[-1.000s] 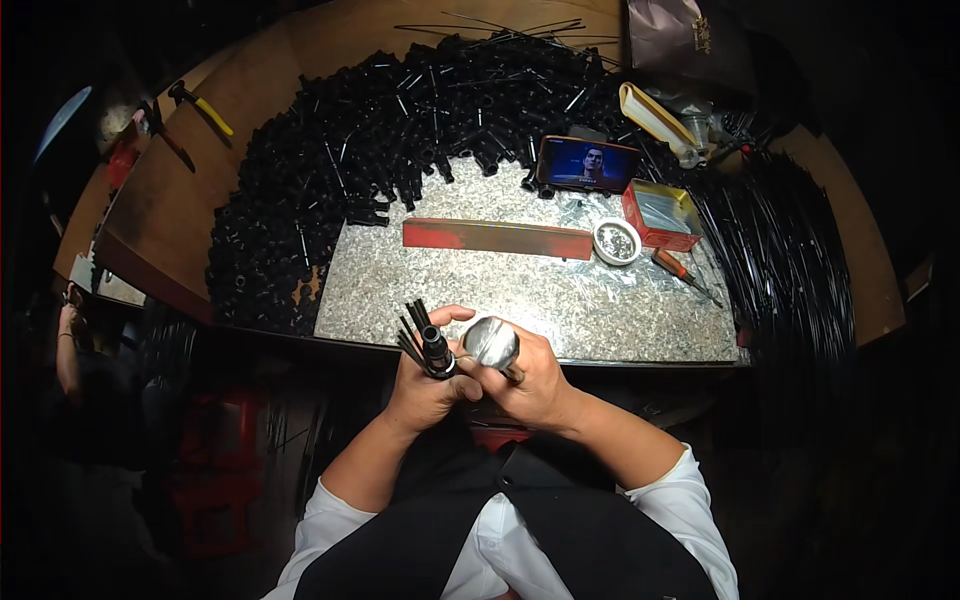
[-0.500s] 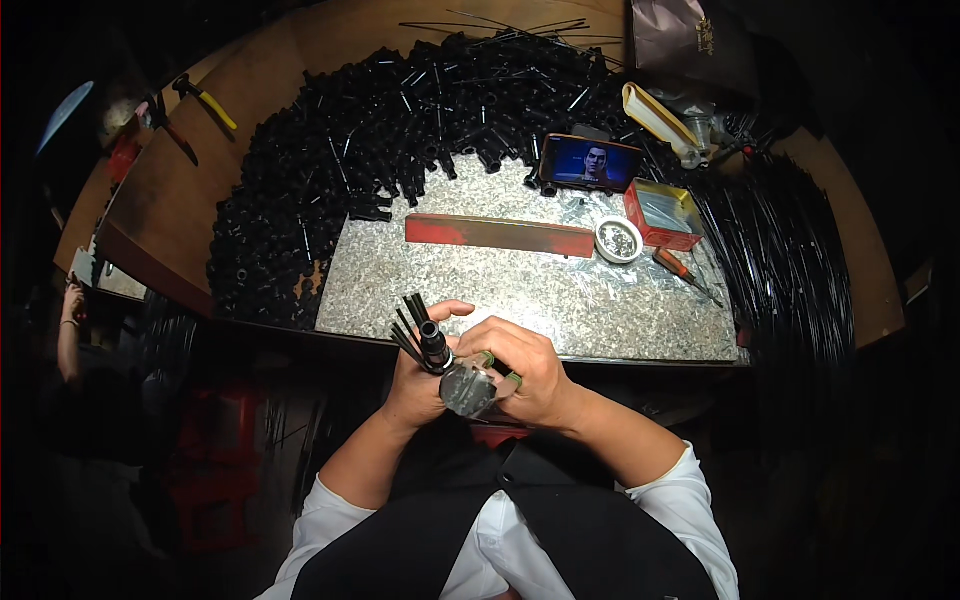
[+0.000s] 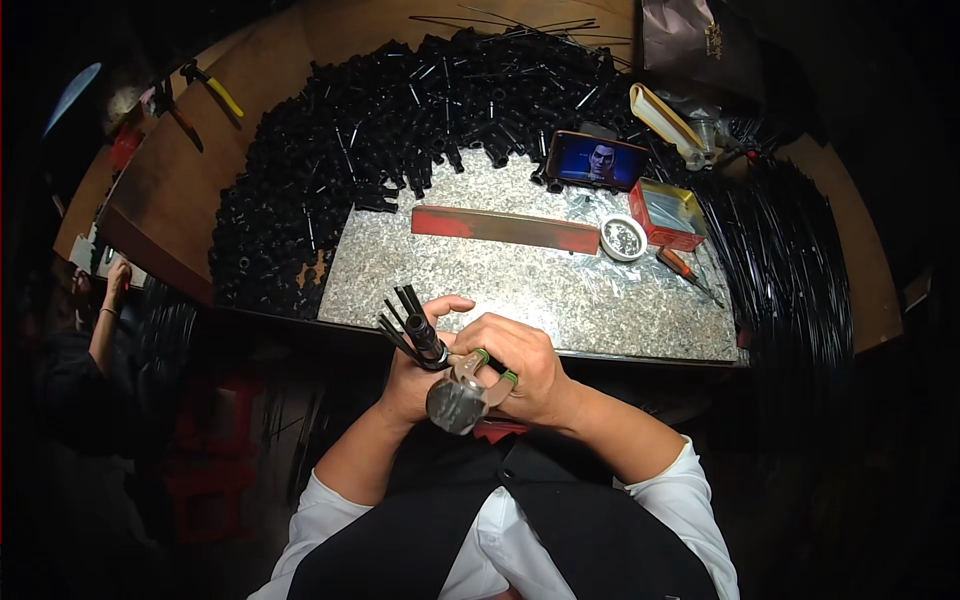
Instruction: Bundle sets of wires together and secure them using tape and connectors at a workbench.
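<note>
Held in front of my body, my left hand (image 3: 404, 388) is closed round a black tubular part (image 3: 426, 341) with several thin black rods beside it. The tube's hollow end points up and away from me, and my left index finger sticks out to the right. Wrapped round the green-edged handles of a pair of pincers (image 3: 457, 402) is my right hand (image 3: 520, 358). Their wide, dark metal head is tilted toward me, just below the tube and close to my left hand. Whether the jaws touch the part is hidden.
A large pile of black tubular parts (image 3: 300, 180) covers the bench's back and left. On the speckled top (image 3: 400, 280) lie a red bar (image 3: 505, 229), a white bowl (image 3: 623, 238), a red box (image 3: 668, 215), an orange-handled tool (image 3: 678, 264) and a phone (image 3: 597, 160). Long black rods (image 3: 790, 260) stand right.
The pincers' head has swung slightly left and down, showing more of the handles. The tube and rods in my left hand have tilted left. At far left, another person's hands have moved.
</note>
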A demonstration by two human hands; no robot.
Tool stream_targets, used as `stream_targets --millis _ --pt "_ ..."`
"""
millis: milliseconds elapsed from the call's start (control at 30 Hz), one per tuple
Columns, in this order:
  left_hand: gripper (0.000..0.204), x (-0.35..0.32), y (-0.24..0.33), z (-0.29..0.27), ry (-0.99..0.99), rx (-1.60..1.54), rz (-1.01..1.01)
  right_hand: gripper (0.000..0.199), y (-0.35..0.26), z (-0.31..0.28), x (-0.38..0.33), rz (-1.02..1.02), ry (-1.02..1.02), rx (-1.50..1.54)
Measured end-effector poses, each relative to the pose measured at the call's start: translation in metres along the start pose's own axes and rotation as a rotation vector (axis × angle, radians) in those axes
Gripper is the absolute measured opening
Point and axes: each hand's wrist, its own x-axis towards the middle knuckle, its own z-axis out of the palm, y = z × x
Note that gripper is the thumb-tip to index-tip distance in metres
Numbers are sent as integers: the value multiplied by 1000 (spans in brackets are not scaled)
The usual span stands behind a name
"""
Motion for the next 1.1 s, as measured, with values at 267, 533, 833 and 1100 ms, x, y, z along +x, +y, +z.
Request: stream_targets --millis 267,533,833,1100 --pt "72 -4 -4 -16 -84 -75 -118 14 3 -2 5 60 -137 -27" --pt "115 -2 -1 -23 -97 -44 -57 30 -11 -10 20 762 -248 288" --pt "87 -6 -4 -47 -28 -152 -17 76 -23 -58 -17 237 -408 -478" --pt "81 -1 -5 -37 -82 95 -92 76 -27 -48 -29 146 -427 -765"
